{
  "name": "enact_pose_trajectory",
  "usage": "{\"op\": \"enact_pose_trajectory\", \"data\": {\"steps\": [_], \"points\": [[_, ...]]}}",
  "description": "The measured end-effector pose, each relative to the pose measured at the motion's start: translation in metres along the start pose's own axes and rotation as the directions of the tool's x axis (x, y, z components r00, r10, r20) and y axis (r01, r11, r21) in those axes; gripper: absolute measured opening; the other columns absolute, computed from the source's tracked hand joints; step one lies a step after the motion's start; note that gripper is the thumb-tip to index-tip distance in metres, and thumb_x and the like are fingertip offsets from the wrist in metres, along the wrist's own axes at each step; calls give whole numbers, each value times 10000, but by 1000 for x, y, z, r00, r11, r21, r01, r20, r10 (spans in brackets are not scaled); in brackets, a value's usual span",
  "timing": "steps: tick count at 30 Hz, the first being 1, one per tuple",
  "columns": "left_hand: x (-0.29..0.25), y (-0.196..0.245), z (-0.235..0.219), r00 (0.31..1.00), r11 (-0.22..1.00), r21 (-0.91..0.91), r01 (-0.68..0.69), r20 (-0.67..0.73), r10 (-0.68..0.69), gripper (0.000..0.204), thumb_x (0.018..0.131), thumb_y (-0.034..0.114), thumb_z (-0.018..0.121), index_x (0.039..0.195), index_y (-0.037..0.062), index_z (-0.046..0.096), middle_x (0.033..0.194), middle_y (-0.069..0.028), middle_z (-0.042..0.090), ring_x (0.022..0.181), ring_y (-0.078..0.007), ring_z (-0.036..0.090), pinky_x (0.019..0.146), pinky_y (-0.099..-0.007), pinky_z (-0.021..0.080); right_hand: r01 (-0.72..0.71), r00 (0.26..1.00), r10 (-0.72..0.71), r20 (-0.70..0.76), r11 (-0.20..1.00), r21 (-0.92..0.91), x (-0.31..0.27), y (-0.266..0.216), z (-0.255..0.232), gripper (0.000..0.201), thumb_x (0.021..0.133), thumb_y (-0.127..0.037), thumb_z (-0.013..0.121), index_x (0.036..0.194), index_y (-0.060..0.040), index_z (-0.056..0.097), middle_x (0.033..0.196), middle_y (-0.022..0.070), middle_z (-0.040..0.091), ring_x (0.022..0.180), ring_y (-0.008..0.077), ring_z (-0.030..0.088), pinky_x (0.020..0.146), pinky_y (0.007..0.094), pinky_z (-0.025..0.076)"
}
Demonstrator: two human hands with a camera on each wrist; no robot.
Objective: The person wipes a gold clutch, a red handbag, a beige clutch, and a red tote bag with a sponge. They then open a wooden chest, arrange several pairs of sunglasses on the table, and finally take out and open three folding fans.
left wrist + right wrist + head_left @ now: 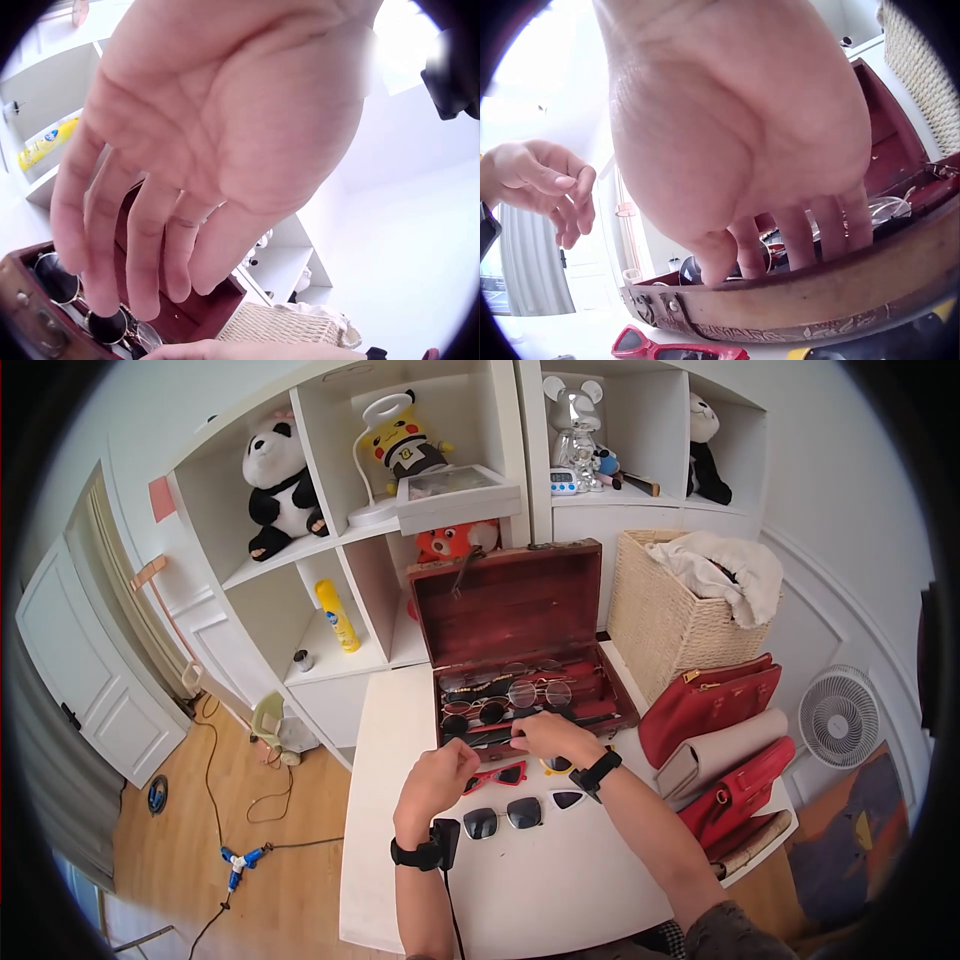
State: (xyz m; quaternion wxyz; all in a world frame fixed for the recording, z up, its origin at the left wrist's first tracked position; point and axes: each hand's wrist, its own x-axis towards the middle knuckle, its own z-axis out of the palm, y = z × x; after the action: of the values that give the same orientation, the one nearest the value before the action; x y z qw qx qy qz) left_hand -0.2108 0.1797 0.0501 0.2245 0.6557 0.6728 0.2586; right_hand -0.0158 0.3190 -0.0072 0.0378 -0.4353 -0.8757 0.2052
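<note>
Eyeglasses (pixel 540 694) lie inside the open case (pixel 508 615). Our left hand (pixel 437 780) is released near its left front; our right hand (pixel 555 738) reaches over the near rim (pixel 817 294); we cannot tell that hand's grip.

The dark red box (pixel 505 610) sits open on the white bench (pixel 390 720), lid up. Many glasses (pixel 524 694) lie inside, some round. In front lie red sunglasses (pixel 511 775), square dark sunglasses (pixel 523 813), white sunglasses (pixel 567 799) and partly hidden yellow sunglasses (pixel 556 765).
</note>
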Motion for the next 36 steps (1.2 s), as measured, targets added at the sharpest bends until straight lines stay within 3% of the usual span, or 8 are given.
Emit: {"op": "enact_pose_trajectory", "data": {"steps": [8, 14, 19, 21, 24, 26, 29, 36], "points": [[-12, -4, -16, 999, 1000, 27, 13, -52, -12, 253, 920, 223, 647, 1053, 9, 635, 935, -157, 728, 837, -315, 706, 748, -387, 547, 83, 992, -70, -101, 988, 130, 9, 4, 12, 197, 890, -215, 646, 1004, -78, 729, 994, 192, 705, 950, 353, 670, 837, 426, 522], [-22, 7, -22, 998, 999, 39, 18, -53, -16, 287, 921, 255, 642, 1078, 16, 624, 995, -146, 728, 891, -335, 698, 772, -408, 549, 254, 899, -163, -406, 950, 181, 11, 7, 21, 168, 914, -191, 628, 967, -34, 656, 834, 181, 690, 851, 355, 673, 753, 460, 507], [-26, 6, -20, 996, 998, 53, -25, -89, 29, 307, 921, 228, 655, 1118, -6, 629, 987, -135, 735, 823, -272, 715, 744, -359, 550, 155, 831, 85, -550, 914, 376, -21, -11, -1, 145, 981, -183, 545, 1014, -46, 577, 902, 253, 656, 789, 441, 629, 679, 487, 490], [-27, 8, -20, 996, 996, 85, -16, -84, 24, 312, 917, 226, 658, 1123, -7, 632, 1003, -137, 733, 828, -268, 716, 746, -360, 550, 141, 828, 129, -546, 894, 425, -31, -14, -9, 184, 996, -210, 534, 1001, -26, 553, 848, 223, 672, 704, 381, 670, 619, 437, 508], [-28, 15, -18, 997, 993, 118, -14, -67, 22, 331, 912, 222, 661, 1148, -8, 631, 1011, -142, 732, 834, -266, 716, 756, -364, 550, 241, 821, 226, -525, 696, 677, -50, -20, -16, 224, 1027, -229, 500, 995, -10, 532, 849, 176, 689, 688, 269, 700, 594, 356, 528], [-28, 19, -15, 992, 992, 101, -71, -95, 80, 348, 912, 219, 665, 1172, -9, 622, 1009, -148, 731, 836, -269, 717, 757, -362, 552, 308, 888, 258, -382, 284, 908, -65, -30, -24, 243, 1056, -237, 448, 1013, -8, 515, 904, 137, 689, 716, 203, 702, 586, 292, 538], [-25, 36, -12, 979, 991, -18, -131, -163, 126, 364, 928, 205, 656, 1212, -15, 599, 998, -159, 730, 846, -269, 718, 757, -350, 552, 309, 943, 129, -308, 11, 951, -86, -42, -35, 243, 1071, -238, 406, 1032, -20, 507, 978, 153, 689, 741, 239, 709, 588, 296, 545], [-34, 73, -8, 952, 855, -427, -294, -207, 224, 320, 980, 122, 588, 1273, -2, 548, 973, -154, 704, 833, -240, 701, 732, -326, 547, 222, 974, -13, -226, -130, 966, -111, -72, -41, 259, 1069, -283, 406, 1080, -46, 508, 945, 136, 688, 752, 236, 697, 563, 311, 537]]}}
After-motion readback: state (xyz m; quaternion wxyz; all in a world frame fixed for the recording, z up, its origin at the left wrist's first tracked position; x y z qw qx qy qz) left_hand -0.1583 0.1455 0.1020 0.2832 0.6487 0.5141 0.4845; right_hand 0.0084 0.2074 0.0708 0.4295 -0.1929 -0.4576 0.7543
